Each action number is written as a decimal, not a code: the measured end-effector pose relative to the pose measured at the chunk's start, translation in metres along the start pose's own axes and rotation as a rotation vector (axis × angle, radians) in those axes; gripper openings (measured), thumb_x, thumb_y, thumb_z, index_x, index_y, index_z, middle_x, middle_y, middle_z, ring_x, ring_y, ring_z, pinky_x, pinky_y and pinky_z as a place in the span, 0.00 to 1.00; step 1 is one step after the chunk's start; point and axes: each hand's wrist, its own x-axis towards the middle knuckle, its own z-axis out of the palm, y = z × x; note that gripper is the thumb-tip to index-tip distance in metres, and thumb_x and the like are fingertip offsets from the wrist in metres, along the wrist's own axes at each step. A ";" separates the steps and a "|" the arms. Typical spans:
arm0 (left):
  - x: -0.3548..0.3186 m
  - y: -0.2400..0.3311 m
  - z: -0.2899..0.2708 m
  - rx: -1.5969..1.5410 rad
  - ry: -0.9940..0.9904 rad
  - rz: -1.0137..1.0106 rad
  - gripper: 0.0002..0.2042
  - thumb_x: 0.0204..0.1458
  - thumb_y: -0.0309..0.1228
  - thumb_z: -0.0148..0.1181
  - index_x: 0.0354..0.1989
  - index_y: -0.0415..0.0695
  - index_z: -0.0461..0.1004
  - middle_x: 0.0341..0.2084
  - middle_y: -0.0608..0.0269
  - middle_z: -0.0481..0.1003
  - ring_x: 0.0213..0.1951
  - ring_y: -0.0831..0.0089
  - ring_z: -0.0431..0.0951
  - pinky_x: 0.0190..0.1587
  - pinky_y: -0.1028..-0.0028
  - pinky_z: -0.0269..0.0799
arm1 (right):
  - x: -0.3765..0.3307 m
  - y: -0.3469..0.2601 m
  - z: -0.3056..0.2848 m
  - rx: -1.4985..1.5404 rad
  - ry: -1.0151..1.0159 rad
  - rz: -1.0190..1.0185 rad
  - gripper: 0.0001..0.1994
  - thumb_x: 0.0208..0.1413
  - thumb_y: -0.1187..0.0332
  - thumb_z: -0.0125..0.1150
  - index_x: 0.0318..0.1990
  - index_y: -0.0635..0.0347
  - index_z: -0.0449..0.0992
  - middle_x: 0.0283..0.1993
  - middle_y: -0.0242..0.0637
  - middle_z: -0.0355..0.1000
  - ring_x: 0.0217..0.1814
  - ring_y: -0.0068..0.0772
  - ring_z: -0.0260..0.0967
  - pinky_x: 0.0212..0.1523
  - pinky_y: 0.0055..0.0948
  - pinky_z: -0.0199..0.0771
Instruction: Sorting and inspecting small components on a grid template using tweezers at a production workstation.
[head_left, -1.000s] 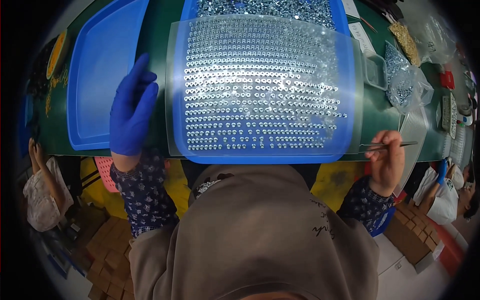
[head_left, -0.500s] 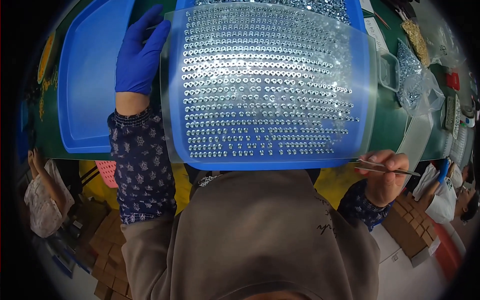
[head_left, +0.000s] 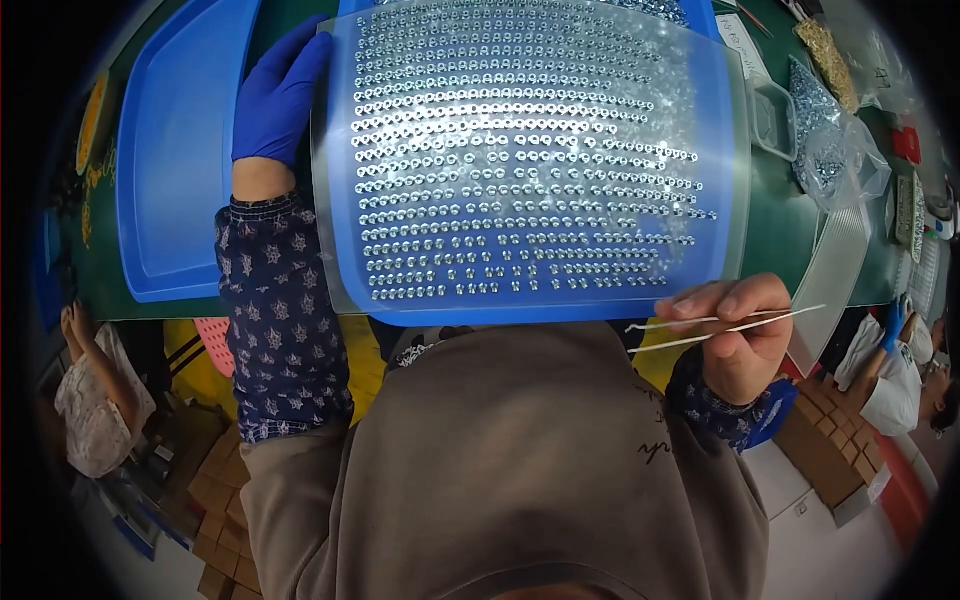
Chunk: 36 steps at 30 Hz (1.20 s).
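Nearest us, at 3 o'clock, our bare right hand (head_left: pixel 745 335) has its grip closed around slim metal tweezers (head_left: pixel 665 345); their two prongs stand apart, tips pointing toward 9 o'clock, just off the tray's near edge. Nothing shows between them.

At 12 o'clock, the translucent sheet (head_left: pixel 727 190) lies over a blue tray (head_left: pixel 500 317), overhanging its left and right sides. Rows of small shiny pieces (head_left: pixel 500 125) cover much of it, with gaps in the nearer rows.

We judge the sheet light, thin and bendy, probably slick; best held by its bare side margins, kept level. The pieces look tiny, hard and apt to skid, so fine tips suit them.

At between 10 and 11 o'clock, our blue-gloved left hand (head_left: pixel 278 105) reaches the sheet's far left edge; we cannot tell whether its grip pinches or merely touches.

Beyond, on the green worktop (head_left: pixel 775 225): a second blue tray (head_left: pixel 185 150) at 10 o'clock; at 2 o'clock, a clear container (head_left: pixel 772 118), then a bag of silvery bits (head_left: pixel 825 160).
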 end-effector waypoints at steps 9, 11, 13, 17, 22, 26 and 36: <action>-0.001 -0.001 -0.002 -0.058 -0.009 -0.046 0.17 0.49 0.34 0.53 0.46 0.42 0.68 0.41 0.60 0.70 0.43 0.75 0.69 0.46 0.80 0.62 | 0.016 0.014 0.031 -0.633 0.002 -0.264 0.10 0.39 0.80 0.60 0.30 0.65 0.67 0.37 0.52 0.70 0.43 0.40 0.69 0.45 0.33 0.67; -0.002 -0.002 -0.002 -0.065 0.001 -0.047 0.17 0.49 0.35 0.53 0.46 0.42 0.68 0.41 0.60 0.70 0.43 0.75 0.69 0.46 0.80 0.62 | 0.028 0.011 0.030 -0.814 -0.101 -0.370 0.09 0.38 0.80 0.61 0.29 0.63 0.68 0.35 0.48 0.71 0.43 0.39 0.69 0.45 0.34 0.66; -0.001 -0.003 -0.002 -0.073 0.009 -0.049 0.17 0.49 0.35 0.53 0.46 0.41 0.68 0.41 0.60 0.70 0.42 0.75 0.69 0.46 0.80 0.62 | 0.033 0.012 0.032 -0.993 -0.205 -0.477 0.09 0.37 0.79 0.62 0.28 0.61 0.69 0.34 0.44 0.72 0.42 0.38 0.70 0.46 0.35 0.66; 0.000 -0.006 -0.003 -0.021 0.011 -0.014 0.18 0.48 0.35 0.54 0.46 0.40 0.68 0.41 0.59 0.70 0.42 0.75 0.69 0.45 0.79 0.63 | 0.036 0.016 0.036 -1.046 -0.182 -0.479 0.09 0.36 0.77 0.64 0.27 0.60 0.70 0.31 0.39 0.73 0.42 0.37 0.70 0.48 0.37 0.64; 0.000 -0.003 -0.002 -0.072 -0.016 -0.054 0.18 0.48 0.35 0.54 0.46 0.40 0.67 0.41 0.58 0.70 0.42 0.74 0.69 0.46 0.79 0.63 | 0.040 0.018 0.036 -1.090 -0.214 -0.510 0.10 0.35 0.77 0.64 0.27 0.61 0.70 0.31 0.40 0.73 0.41 0.38 0.70 0.47 0.37 0.64; 0.000 -0.004 -0.003 -0.099 0.007 -0.078 0.18 0.48 0.35 0.55 0.47 0.40 0.67 0.41 0.58 0.70 0.43 0.74 0.69 0.46 0.79 0.62 | 0.043 0.020 0.035 -1.092 -0.242 -0.513 0.10 0.35 0.77 0.64 0.27 0.61 0.70 0.31 0.41 0.73 0.41 0.38 0.71 0.47 0.37 0.65; 0.003 -0.007 -0.001 -0.052 -0.003 0.006 0.17 0.47 0.35 0.55 0.45 0.41 0.69 0.40 0.58 0.71 0.41 0.74 0.69 0.45 0.79 0.62 | 0.036 0.001 0.022 -0.970 -0.162 -0.512 0.08 0.39 0.77 0.61 0.27 0.62 0.68 0.31 0.43 0.73 0.42 0.39 0.70 0.50 0.40 0.61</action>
